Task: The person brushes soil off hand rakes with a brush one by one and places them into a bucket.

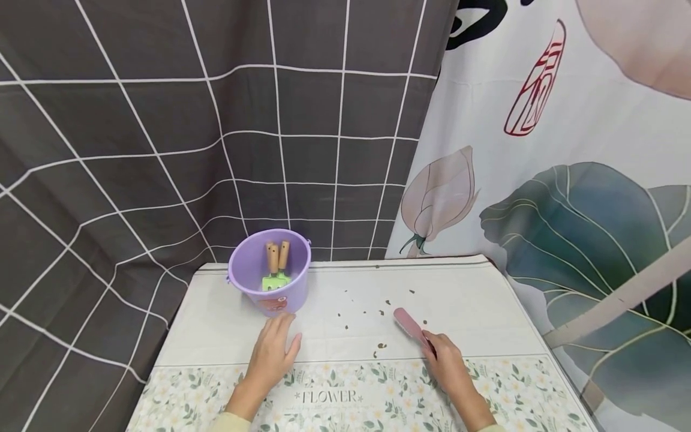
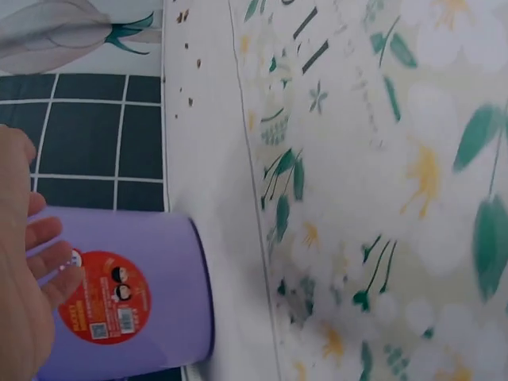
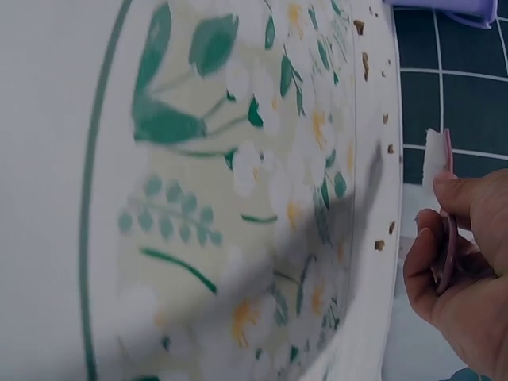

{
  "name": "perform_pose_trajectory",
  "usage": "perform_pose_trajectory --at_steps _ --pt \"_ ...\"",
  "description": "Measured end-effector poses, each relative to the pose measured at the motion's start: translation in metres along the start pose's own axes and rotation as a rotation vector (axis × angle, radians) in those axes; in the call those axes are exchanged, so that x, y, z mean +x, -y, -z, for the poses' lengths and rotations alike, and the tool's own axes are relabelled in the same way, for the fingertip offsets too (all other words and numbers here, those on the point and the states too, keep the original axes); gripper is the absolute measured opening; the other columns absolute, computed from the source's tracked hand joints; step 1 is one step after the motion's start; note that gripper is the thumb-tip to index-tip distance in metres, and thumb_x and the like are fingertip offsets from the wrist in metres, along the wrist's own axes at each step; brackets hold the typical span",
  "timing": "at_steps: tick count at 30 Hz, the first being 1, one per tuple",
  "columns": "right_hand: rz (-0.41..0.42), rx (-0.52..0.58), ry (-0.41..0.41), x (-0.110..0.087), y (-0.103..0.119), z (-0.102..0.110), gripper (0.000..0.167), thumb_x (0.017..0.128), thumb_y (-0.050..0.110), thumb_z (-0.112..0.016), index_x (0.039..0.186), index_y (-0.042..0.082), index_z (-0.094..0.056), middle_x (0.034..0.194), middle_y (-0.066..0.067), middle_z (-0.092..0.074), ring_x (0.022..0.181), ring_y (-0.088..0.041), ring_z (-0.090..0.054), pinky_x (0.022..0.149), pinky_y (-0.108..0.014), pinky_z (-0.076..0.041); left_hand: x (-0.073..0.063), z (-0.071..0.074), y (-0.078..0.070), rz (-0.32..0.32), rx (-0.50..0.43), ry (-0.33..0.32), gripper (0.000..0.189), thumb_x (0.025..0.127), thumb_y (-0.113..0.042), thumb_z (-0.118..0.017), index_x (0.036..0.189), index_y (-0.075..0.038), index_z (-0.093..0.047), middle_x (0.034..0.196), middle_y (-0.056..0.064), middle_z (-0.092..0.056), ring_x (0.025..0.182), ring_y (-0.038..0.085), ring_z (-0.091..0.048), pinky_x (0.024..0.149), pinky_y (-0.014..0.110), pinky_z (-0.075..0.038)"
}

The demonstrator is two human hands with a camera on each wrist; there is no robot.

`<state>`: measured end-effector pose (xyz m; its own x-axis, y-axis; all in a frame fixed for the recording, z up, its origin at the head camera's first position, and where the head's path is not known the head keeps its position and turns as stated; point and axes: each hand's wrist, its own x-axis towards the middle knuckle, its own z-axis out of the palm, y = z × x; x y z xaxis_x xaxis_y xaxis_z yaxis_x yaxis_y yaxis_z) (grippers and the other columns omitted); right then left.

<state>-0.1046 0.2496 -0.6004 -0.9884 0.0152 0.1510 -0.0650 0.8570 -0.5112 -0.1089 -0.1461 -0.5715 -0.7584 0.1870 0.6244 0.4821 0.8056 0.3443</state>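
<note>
My right hand (image 1: 449, 363) grips a pink brush (image 1: 408, 324) by its handle, its head angled up to the left over the table. White bristles (image 3: 434, 159) show along one side of it in the right wrist view. On the left, my left hand (image 1: 272, 348) reaches with loosely extended fingers toward a purple bucket (image 1: 297, 295); its fingertips overlap the bucket's lower front in the head view. It holds nothing. A round red sticker (image 2: 107, 298) is on the bucket's side. Small brown crumbs (image 1: 381, 345) lie scattered between the bucket and the brush.
Inside the bucket stand small green garden tools with wooden handles (image 1: 274, 258). The table (image 1: 335, 276) has a white cloth with a floral front part. Dark checked curtain (image 1: 302, 162) and a printed white curtain (image 1: 486, 150) hang behind. A pale pole (image 1: 621, 297) slants at the right.
</note>
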Motion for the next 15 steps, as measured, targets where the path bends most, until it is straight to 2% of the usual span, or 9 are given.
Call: perform_pose_trajectory --at_steps 4,8,12,15 --pt "-0.035 0.027 0.032 0.000 0.002 -0.004 0.043 0.094 0.008 -0.075 0.134 0.000 -0.064 0.111 -0.015 -0.068 0.101 -0.028 -0.070 0.088 -0.043 -0.061 -0.008 -0.007 -0.006 0.086 0.004 0.129 0.052 0.093 -0.021 -0.074 0.135 0.005 -0.059 0.137 0.022 -0.060 0.129 0.041 -0.056 0.107 0.058 -0.048" --pt "-0.075 0.038 0.052 0.001 0.005 -0.008 0.040 0.096 0.011 -0.073 0.134 0.001 -0.065 0.110 -0.013 -0.067 0.097 -0.023 -0.069 0.084 -0.040 -0.061 -0.012 -0.012 -0.012 0.134 0.006 0.235 0.059 0.096 -0.027 -0.073 0.143 0.003 -0.053 0.149 0.023 -0.052 0.138 0.043 -0.050 0.110 0.061 -0.045" --pt "-0.088 0.066 0.053 0.001 0.006 -0.011 0.038 0.097 0.011 -0.072 0.133 0.000 -0.065 0.107 -0.011 -0.067 0.095 -0.020 -0.068 0.081 -0.037 -0.061 -0.014 -0.016 -0.016 0.150 -0.003 0.285 0.061 0.097 -0.029 -0.071 0.146 0.002 -0.051 0.152 0.023 -0.049 0.139 0.044 -0.049 0.111 0.062 -0.044" --pt "-0.100 0.088 0.059 0.000 0.006 -0.012 0.036 0.098 0.011 -0.071 0.132 0.000 -0.066 0.105 -0.010 -0.067 0.092 -0.019 -0.068 0.078 -0.035 -0.061 -0.015 -0.018 -0.017 0.162 -0.008 0.293 0.060 0.098 -0.029 -0.070 0.146 0.001 -0.051 0.152 0.023 -0.050 0.139 0.044 -0.049 0.111 0.062 -0.044"
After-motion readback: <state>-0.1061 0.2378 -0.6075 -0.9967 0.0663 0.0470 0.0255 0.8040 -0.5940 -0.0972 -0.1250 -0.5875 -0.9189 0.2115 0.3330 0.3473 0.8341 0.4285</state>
